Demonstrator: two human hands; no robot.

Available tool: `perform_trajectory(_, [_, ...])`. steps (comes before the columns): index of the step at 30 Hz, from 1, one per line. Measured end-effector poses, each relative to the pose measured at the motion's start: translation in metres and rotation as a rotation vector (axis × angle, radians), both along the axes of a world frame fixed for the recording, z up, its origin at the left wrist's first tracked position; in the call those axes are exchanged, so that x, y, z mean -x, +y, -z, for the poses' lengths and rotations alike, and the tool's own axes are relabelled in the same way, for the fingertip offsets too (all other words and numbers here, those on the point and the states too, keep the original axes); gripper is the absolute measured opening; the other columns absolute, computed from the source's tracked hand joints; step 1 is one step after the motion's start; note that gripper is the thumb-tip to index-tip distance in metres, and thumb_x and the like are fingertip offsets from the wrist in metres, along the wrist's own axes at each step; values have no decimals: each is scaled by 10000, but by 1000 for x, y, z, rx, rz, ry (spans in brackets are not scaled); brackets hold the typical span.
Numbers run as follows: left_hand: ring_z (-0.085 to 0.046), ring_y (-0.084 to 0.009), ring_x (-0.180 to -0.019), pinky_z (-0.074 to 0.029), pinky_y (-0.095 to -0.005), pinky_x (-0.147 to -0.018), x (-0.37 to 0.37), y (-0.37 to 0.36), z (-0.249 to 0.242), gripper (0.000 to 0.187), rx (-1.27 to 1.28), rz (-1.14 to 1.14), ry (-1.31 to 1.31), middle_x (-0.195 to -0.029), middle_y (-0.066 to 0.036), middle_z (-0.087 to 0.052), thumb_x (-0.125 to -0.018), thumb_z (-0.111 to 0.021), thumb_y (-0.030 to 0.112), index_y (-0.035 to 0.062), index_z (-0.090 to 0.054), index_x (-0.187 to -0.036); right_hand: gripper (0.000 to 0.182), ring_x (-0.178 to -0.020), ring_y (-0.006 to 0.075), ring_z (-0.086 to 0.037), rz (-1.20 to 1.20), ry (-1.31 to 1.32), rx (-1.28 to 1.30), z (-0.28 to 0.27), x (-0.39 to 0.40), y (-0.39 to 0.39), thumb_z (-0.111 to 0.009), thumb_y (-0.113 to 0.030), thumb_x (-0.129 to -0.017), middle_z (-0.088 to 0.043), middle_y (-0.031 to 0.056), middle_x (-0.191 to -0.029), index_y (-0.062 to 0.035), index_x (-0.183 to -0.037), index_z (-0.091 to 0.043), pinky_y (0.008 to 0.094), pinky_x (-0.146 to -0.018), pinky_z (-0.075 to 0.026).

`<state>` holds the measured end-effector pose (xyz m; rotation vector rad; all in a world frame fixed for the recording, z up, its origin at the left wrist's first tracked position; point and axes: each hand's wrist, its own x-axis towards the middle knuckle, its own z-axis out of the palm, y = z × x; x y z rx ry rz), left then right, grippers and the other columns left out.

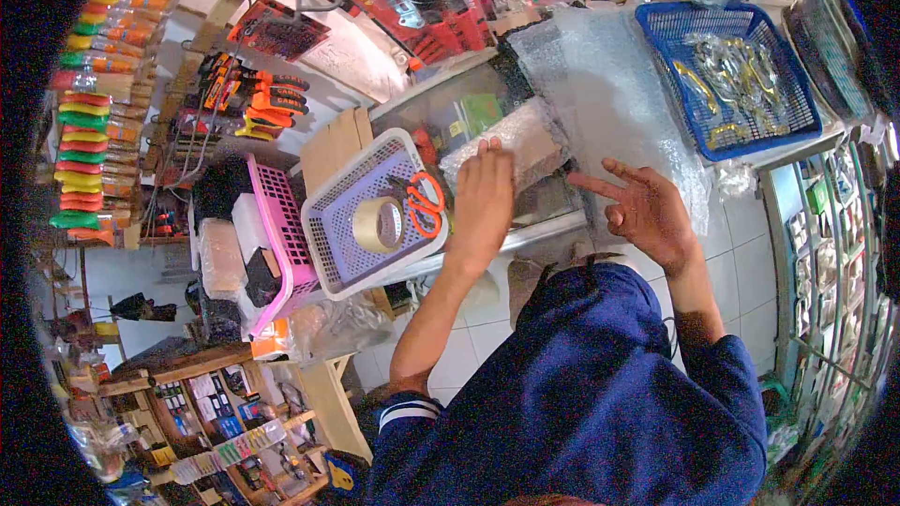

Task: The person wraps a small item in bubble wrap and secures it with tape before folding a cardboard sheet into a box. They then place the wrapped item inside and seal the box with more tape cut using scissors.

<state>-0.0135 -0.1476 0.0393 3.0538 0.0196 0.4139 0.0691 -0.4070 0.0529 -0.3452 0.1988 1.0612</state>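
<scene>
A small box wrapped in bubble wrap lies at an angle on the glass counter. My left hand rests on its near left part, fingers stretched out and lying flat. To the right of the box my right hand is raised with its fingers apart and holds nothing. Beyond that hand a large sheet of bubble wrap spreads over the counter. Left of my left hand, a grey plastic basket contains a roll of tape and orange-handled scissors.
A blue basket with yellow and silver metal items stands at the back right. On the left is a pink basket with boxes. Packaged tools line the back, and paintbrushes hang far left. Glass shelves stand right.
</scene>
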Motion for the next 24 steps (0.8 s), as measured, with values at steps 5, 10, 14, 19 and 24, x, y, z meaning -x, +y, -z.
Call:
perform_trajectory(5, [-521, -367, -1118, -424, -485, -938, -3, 6, -35, 643, 58, 111, 37, -1237, -199, -556, -879, -723, 248, 27, -500, -1441, 401, -781, 191, -638, 30, -132, 75, 17, 12, -4, -460, -328, -1037, -458, 274, -1519, -79, -1344, -527, 267, -726, -556])
perform_trajectory(10, [-491, -414, -1213, -405, -529, -1003, -10, 7, -37, 670, -128, 127, 43, -1328, -217, -515, -832, -778, 298, 72, -538, -1415, 429, -839, 190, -631, 62, -206, 174, 26, 18, -4, -424, -356, -1052, -510, 241, -1487, -89, -1383, -482, 294, -777, -537])
perform_trajectory(14, [-459, -451, -1285, -391, -555, -1044, -17, 6, -26, 736, -135, 89, 54, -1387, -243, -477, -757, -845, 290, 55, -524, -1376, 396, -865, 203, -635, 102, -206, 200, 31, 22, -8, -435, -341, -1054, -567, 215, -1421, -95, -1359, -497, 316, -790, -523])
perform_trajectory(19, [-473, -438, -1292, -397, -550, -1050, -23, 16, -22, 740, 49, 69, 113, -1380, -240, -489, -722, -875, 249, 50, -500, -1328, 355, -906, 205, -642, 131, -204, 204, 47, 27, -10, -450, -335, -1057, -615, 171, -1347, -111, -1324, -515, 312, -782, -505])
perform_trajectory(24, [-535, -403, -1227, -427, -477, -1032, -7, 0, -64, 721, 462, 12, 142, -1283, -220, -556, -713, -884, 218, 22, -504, -1294, 334, -968, 212, -639, 139, -256, 276, 52, 33, -5, -461, -355, -1057, -638, 127, -1292, -128, -1293, -528, 341, -850, -485])
